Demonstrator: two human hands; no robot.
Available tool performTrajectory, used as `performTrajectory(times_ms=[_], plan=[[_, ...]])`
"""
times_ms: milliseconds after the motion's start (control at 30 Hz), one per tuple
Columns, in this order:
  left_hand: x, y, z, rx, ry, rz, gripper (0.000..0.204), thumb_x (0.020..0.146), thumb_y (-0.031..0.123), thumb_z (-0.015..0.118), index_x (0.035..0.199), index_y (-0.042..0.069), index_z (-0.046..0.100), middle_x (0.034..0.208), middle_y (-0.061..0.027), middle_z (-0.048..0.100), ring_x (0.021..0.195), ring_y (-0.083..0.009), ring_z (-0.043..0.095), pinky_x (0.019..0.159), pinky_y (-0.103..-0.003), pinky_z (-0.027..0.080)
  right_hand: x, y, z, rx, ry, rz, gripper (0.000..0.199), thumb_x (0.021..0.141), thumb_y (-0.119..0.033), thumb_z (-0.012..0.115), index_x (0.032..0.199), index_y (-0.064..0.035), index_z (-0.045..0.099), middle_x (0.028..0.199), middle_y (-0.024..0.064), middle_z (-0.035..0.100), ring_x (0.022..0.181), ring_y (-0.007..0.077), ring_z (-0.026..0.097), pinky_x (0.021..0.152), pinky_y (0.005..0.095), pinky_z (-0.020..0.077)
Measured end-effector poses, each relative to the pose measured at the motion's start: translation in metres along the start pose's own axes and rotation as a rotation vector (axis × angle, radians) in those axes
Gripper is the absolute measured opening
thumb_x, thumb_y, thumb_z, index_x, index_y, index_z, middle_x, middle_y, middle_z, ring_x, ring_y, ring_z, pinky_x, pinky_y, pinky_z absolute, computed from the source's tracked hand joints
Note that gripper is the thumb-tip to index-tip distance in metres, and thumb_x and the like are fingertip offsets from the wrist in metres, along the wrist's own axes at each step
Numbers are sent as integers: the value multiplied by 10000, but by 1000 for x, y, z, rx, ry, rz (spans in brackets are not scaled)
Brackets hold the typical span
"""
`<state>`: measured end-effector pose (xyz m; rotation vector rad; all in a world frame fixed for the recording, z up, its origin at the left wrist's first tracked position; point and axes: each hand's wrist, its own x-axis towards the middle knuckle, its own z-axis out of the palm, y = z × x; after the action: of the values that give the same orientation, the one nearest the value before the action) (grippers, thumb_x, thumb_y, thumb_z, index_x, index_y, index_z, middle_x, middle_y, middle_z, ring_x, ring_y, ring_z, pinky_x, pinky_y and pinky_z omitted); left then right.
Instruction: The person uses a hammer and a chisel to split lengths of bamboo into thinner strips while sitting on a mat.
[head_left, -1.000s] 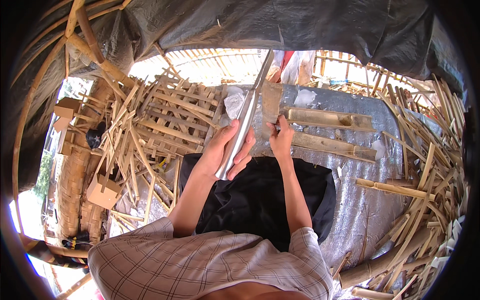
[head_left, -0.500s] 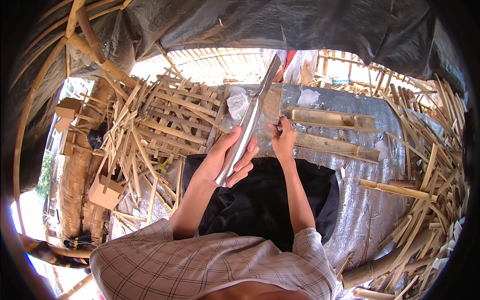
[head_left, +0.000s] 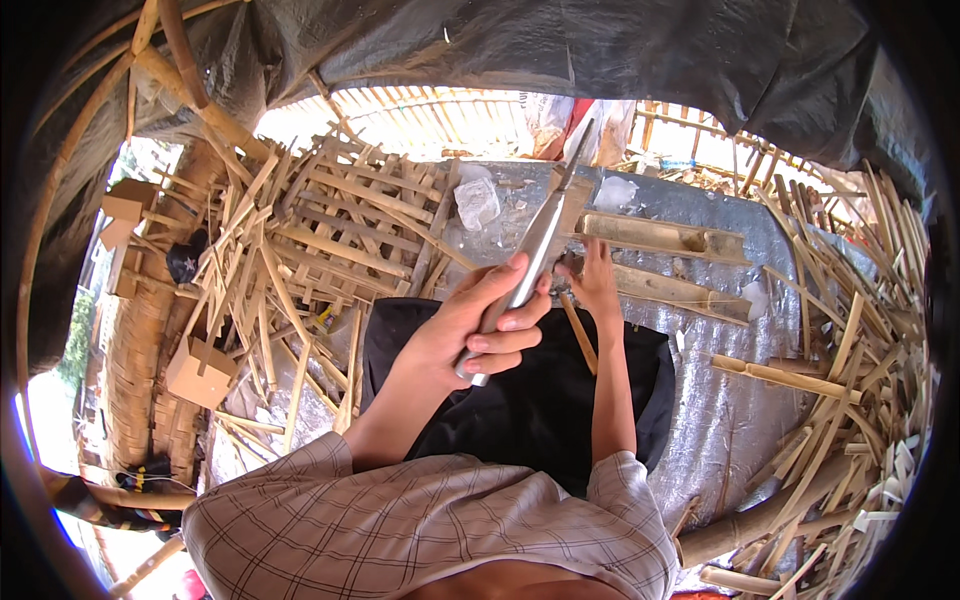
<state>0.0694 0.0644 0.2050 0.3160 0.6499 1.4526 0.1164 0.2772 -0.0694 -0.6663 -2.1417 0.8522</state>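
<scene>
My left hand (head_left: 492, 322) is wrapped round the long silvery metal handle of a knife (head_left: 537, 240). Its narrow dark blade points up and away, tilted right. Just right of the handle, my right hand (head_left: 596, 285) has its fingers stretched forward and the thumb apart, holding nothing. Behind the knife stands a wooden block (head_left: 571, 200), partly hidden by it. A thin bamboo strip (head_left: 580, 335) lies slanted on the black cloth (head_left: 520, 420) over my lap, beside my right wrist.
Two split bamboo halves (head_left: 665, 238) lie beyond my right hand on a silvery sheet (head_left: 740, 420). A bamboo lattice (head_left: 350, 225) with loose strips is at left, near a clear plastic lump (head_left: 477, 203). Bamboo pieces (head_left: 850, 400) pile up at right. A dark tarp (head_left: 600, 50) hangs overhead.
My left hand and the knife have shifted right, the blade turning more edge-on. My right hand's fingers have opened out, and a bamboo strip now shows on the black cloth.
</scene>
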Motion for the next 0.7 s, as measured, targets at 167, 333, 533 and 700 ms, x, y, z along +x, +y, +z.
performTrajectory(times_ms=[167,333,533,700], plan=[[-7,-7,-2,58,86,131,358,1100,373,449,1041,29,530,692,19,405,409,-15,295,290,-175,239,-98,40,29,-487,-545,-51,959,738,-342,870,1460,39,366,1340,290,520,1200,490,568,940,549,536],[4,-5,-15,34,49,251,355,1080,387,501,1017,39,523,723,11,438,418,-16,314,315,-183,250,-131,107,39,-389,-510,230,600,780,-195,779,1293,21,556,1108,293,663,1022,482,664,878,543,550],[-7,15,-35,-65,76,347,369,1053,397,558,997,37,500,904,-41,483,490,-47,377,317,-186,290,-74,50,-36,-192,-722,589,277,853,-88,671,1070,80,629,807,210,709,719,280,732,578,389,557],[-7,26,-46,-146,94,372,383,1039,406,583,965,40,500,892,-36,478,603,-91,445,326,-189,309,-49,10,-118,-316,-410,324,172,839,-60,649,977,40,624,696,111,659,520,187,619,448,318,444]])
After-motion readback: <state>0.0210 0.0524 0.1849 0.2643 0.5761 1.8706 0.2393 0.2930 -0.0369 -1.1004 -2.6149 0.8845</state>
